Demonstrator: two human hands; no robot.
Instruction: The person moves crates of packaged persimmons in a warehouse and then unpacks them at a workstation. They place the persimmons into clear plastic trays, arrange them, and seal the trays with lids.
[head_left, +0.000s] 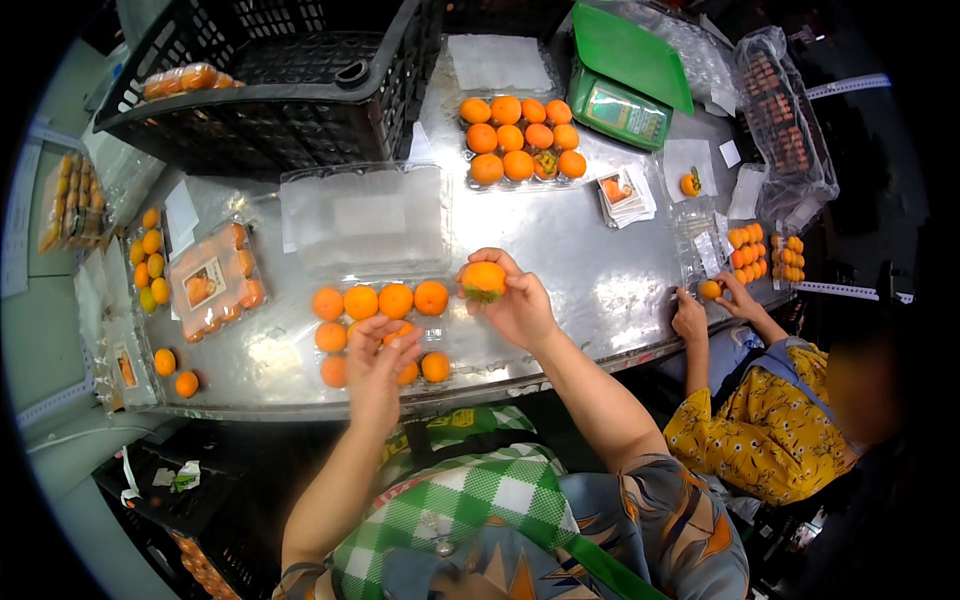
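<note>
My right hand (517, 300) holds an orange persimmon (484, 279) with a green calyx, raised over the metal table to the right of a clear plastic clamshell tray (433, 335). Several persimmons (396, 301) sit in rows in that tray, and one pocket at the right of its middle row shows no fruit. Above the tray's near half is my left hand (379, 360), fingers apart and slightly blurred. It covers part of the fruit, and I see nothing held in it. The tray's lid (367, 217) lies folded back, lined with a white foam sheet.
A black plastic crate (300, 120) stands at the back left. Behind lie another filled tray (521, 142) and a green scale (626, 90). Printed cards (626, 196) are stacked nearby. At left are a closed pack (217, 277) and loose persimmons (165, 362). A co-worker (765, 420) handles fruit at right.
</note>
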